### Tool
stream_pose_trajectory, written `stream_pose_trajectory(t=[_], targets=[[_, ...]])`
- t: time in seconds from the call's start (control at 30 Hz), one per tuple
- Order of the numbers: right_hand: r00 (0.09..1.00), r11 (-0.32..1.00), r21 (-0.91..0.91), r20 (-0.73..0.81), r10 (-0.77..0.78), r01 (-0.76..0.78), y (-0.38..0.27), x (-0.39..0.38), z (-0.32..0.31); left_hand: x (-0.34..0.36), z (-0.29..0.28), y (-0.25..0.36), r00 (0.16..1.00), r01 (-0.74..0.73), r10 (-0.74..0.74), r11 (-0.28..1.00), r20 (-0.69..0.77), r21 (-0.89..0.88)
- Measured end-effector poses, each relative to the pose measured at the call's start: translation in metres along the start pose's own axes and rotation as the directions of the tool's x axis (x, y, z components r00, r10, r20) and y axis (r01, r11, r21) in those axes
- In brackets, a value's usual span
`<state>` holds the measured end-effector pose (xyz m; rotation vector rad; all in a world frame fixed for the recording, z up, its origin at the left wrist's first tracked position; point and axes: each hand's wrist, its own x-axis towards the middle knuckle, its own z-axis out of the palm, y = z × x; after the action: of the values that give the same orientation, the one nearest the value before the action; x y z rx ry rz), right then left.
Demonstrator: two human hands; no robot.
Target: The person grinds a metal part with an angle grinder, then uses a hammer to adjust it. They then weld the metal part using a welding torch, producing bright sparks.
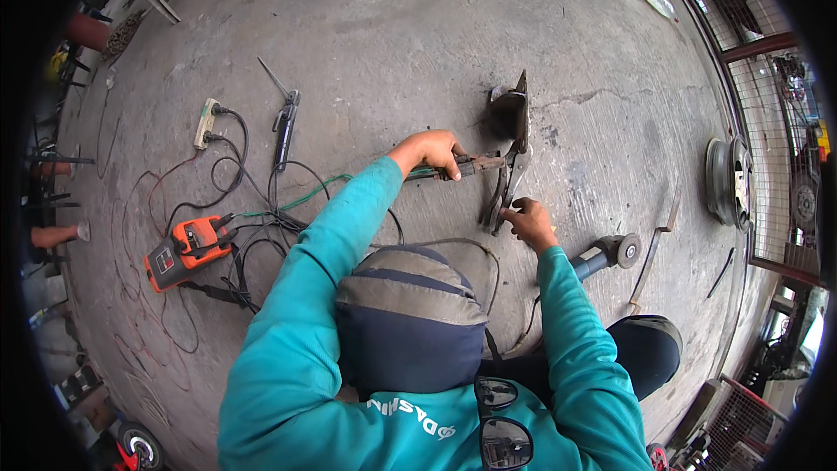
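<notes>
Two hands busy: left hand (432, 150) fingers gripping clamp handle (471, 166); right hand (529, 222) fingers pinching locking pliers (506, 192).

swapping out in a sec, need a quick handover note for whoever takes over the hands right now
Left hand: closed around the clamp tool, whose nose reaches the locking pliers.
Right hand: fingertips on the lower handles of the locking pliers.
The pliers grip a dark metal piece standing on the concrete floor.
Nearby: angle grinder lying by the right forearm, orange welding unit with cables at left, a second holder lying unused.
Done: piece is clamped and set on the floor.
Left: no fresh work on the piece can be made out.
</notes>
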<state>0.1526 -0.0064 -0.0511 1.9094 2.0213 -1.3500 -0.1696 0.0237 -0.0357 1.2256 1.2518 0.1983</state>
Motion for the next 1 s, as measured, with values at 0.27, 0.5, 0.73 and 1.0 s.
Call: stream_pose_trajectory(t=[0.27,0.5,0.73,1.0], targets=[[1.000,0.908,0.419,0.013,-0.014,0.007,0.012,0.003,0.027,0.003,-0.005,0.009,0.996,0.023,-0.025,1.000,0.081,0.019],[0.992,0.905,0.414,0.030,-0.121,0.098,0.022,0.002,0.023,0.058,-0.013,-0.004,0.970,-0.093,0.083,0.995,0.229,0.034],[0.990,0.877,0.464,0.011,-0.141,0.120,0.008,-0.017,-0.008,0.073,-0.025,0.020,0.946,-0.159,0.162,0.987,0.280,-0.034],[0.979,0.991,0.128,-0.203,-0.012,0.039,-0.008,-0.025,0.003,-0.030,-0.019,0.056,0.809,-0.247,0.411,0.886,-0.420,0.391]])
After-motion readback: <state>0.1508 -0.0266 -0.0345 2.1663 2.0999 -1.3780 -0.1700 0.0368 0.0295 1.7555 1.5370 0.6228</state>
